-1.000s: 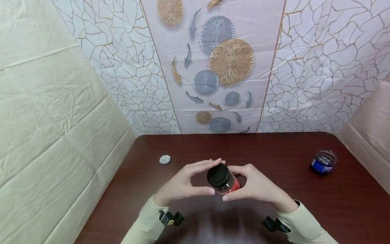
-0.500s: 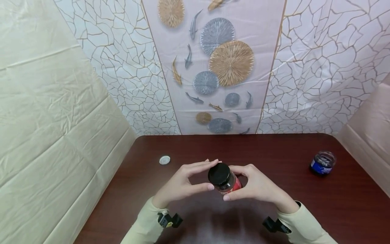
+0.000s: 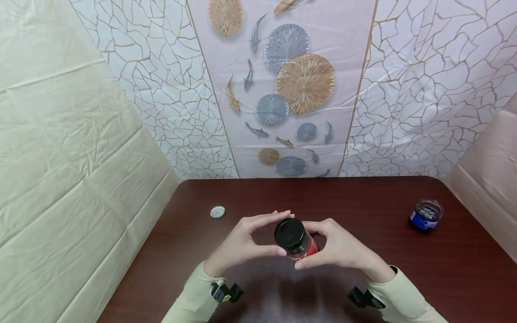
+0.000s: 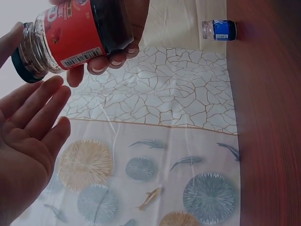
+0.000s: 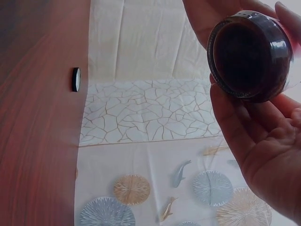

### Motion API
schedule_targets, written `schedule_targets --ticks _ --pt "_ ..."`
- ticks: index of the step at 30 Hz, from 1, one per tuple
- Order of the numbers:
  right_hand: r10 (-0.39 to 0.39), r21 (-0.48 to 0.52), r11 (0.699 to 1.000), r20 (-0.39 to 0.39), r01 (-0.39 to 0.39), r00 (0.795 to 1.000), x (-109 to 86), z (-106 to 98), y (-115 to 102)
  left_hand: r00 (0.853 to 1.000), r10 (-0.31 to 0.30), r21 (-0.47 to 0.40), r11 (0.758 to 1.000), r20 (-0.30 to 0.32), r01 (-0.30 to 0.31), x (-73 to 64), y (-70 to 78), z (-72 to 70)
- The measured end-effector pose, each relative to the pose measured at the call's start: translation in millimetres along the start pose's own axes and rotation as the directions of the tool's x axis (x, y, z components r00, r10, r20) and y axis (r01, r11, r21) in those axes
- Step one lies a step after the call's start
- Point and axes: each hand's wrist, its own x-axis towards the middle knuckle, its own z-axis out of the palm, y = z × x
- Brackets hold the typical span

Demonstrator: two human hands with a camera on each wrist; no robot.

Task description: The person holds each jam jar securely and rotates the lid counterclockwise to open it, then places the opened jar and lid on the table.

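Observation:
A glass jam jar [image 3: 312, 247] with a red label is held in the air over the table, tilted, its black lid [image 3: 289, 233] towards the left hand. My right hand [image 3: 341, 244] grips the jar's body, fingers wrapped round the lower part in the left wrist view. The left hand [image 3: 240, 246] spans the lid, thumb at its near side and fingertips at its far side. Dark jam fills the jar's bottom end [image 5: 244, 56] in the right wrist view, while the neck [image 4: 35, 47] is bare glass in the left wrist view.
An open jar with a blue label [image 3: 425, 217] stands at the table's right side. A loose round lid [image 3: 217, 211], white inside, lies at the back left of the dark wooden table [image 3: 355, 197]. Patterned cloth [image 3: 307, 134] hangs behind the table.
The left thumb shifts slightly up and back down at the lid, and its fingers move a little. The right hand stays round the jar, which barely moves.

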Motion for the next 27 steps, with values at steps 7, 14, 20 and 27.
schedule_targets --ticks 7,14,20,27 --pt "-0.028 0.012 1.0 0.035 0.027 0.999 2.3 3.2 -0.5 0.999 0.004 -0.055 0.999 0.051 -0.002 0.7 2.3 -0.2" --pt "-0.041 0.001 0.999 0.039 0.041 0.998 2.7 8.3 2.3 0.996 0.031 -0.08 0.997 0.085 -0.024 2.0 3.3 3.0" --pt "-0.036 -0.026 0.999 0.017 0.036 0.999 3.9 9.7 2.3 0.995 0.042 -0.089 0.995 0.091 -0.034 5.7 5.0 5.5" --pt "-0.017 -0.036 0.999 0.007 0.017 1.0 4.4 10.1 1.3 0.994 0.045 -0.117 0.993 0.102 -0.033 10.6 3.4 9.3"
